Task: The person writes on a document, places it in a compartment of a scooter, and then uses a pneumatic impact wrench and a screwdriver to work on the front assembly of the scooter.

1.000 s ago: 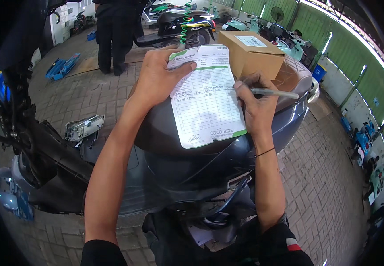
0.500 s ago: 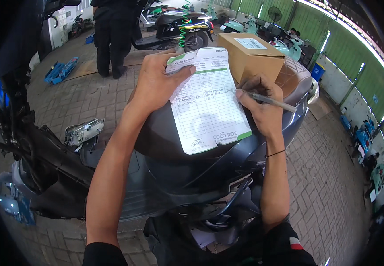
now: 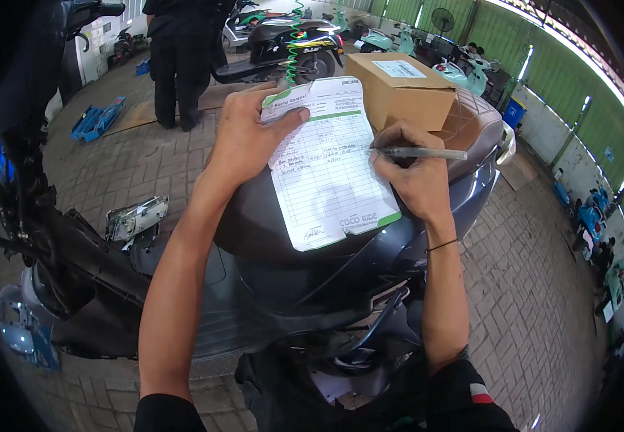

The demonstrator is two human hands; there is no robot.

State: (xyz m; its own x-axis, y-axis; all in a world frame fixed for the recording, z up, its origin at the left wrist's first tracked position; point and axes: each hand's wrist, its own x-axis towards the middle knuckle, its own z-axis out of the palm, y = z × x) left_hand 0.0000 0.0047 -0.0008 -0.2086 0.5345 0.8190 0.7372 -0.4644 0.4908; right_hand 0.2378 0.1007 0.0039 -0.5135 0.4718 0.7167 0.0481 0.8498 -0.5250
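A white and green form card (image 3: pixel 333 191) with a ruled table and handwriting rests on the dark seat (image 3: pixel 251 216) of a scooter. My left hand (image 3: pixel 251 133) grips its upper left edge, thumb on top and fingers hidden behind. In my right hand (image 3: pixel 416 176) is a pen (image 3: pixel 427 153), pinched between thumb and fingers, its tip at the card's right-hand columns. The pen lies nearly level, its back end pointing right. Just beyond the card, a brown cardboard box (image 3: pixel 416 104) sits on the back of the seat.
Stripped scooter front parts (image 3: pixel 67 245) stand at the left. A blue toolbox (image 3: pixel 97 119) lies open on the brick floor. A person in dark clothes (image 3: pixel 179 65) stands at the far left beside a black scooter (image 3: pixel 294 43). More scooters line the right wall, near a blue bin (image 3: pixel 513 114).
My right hand has shifted slightly left and up with the pen, which has swung closer to level. The card and my left hand sit slightly further left in view.
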